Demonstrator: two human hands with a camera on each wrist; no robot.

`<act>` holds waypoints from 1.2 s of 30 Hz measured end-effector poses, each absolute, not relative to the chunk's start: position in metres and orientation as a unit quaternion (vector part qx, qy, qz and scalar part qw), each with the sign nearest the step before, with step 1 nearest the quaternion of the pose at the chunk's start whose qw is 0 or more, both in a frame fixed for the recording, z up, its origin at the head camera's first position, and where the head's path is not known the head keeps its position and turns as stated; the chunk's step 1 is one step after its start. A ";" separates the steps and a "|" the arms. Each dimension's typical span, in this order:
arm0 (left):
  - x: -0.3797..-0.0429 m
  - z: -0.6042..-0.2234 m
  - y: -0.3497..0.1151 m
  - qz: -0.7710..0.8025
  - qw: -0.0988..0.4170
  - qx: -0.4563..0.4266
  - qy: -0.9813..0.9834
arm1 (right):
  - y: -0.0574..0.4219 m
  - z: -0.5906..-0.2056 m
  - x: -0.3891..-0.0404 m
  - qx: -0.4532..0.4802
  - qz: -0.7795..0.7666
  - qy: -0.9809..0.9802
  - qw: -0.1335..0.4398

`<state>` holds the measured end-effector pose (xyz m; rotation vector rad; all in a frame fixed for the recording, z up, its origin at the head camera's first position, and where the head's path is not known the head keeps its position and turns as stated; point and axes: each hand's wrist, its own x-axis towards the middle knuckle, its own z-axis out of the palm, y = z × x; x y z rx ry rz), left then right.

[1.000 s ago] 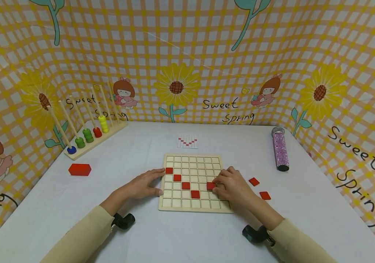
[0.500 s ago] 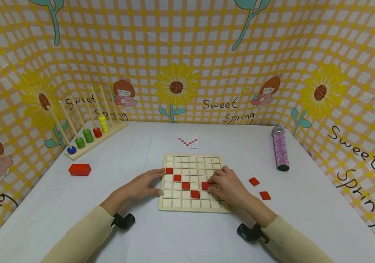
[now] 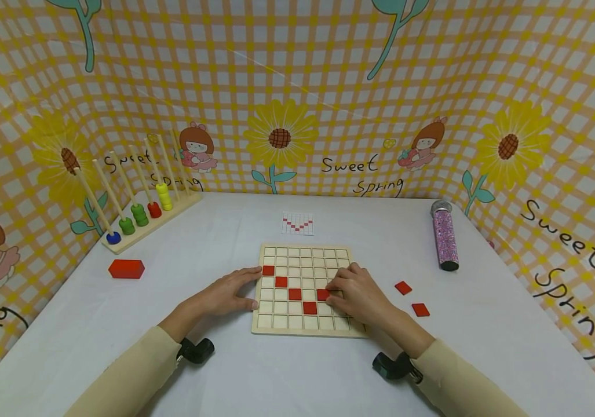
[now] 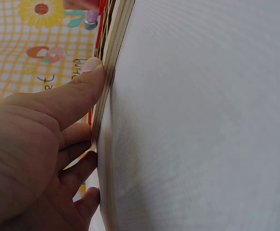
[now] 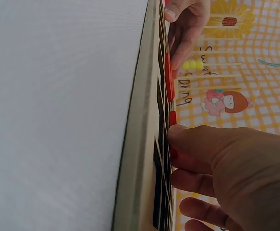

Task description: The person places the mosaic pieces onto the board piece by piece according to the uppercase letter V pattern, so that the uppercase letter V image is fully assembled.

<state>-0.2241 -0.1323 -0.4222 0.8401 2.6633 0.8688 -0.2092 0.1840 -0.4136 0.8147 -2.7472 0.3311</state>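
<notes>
A wooden grid board (image 3: 302, 333) lies flat on the table, with several red square tiles, one of them the tile (image 3: 310, 308), stepping diagonally down from its left side. My left hand (image 3: 226, 292) rests against the board's left edge, thumb and fingers spread along it; the left wrist view has the thumb touching the rim. Over the right part of the grid, my right hand (image 3: 357, 294) pinches a red tile (image 3: 322, 295) between thumb and fingers, one row above the lowest tile. In the right wrist view that tile's edge (image 5: 172, 117) shows beyond the thumb.
Two loose red tiles (image 3: 403, 288) lie right of the board. Behind it is a small pattern card (image 3: 298, 223) with a red V. A glittery microphone (image 3: 445, 236) lies far right. At left stand a bead-peg counting rack (image 3: 153, 223) and a red block (image 3: 127, 269).
My right hand has slid left across the board with the red tile, from near the right edge toward the middle. The left hand has stayed in place.
</notes>
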 end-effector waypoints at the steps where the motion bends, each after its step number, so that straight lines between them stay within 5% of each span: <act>1: -0.224 -0.422 -0.132 0.295 0.108 0.286 0.905 | 0.184 -0.414 -0.209 0.281 0.115 -0.944 0.128; 36: -0.225 -0.423 -0.132 0.300 0.109 0.285 0.904 | 0.183 -0.415 -0.211 0.269 0.098 -0.951 0.117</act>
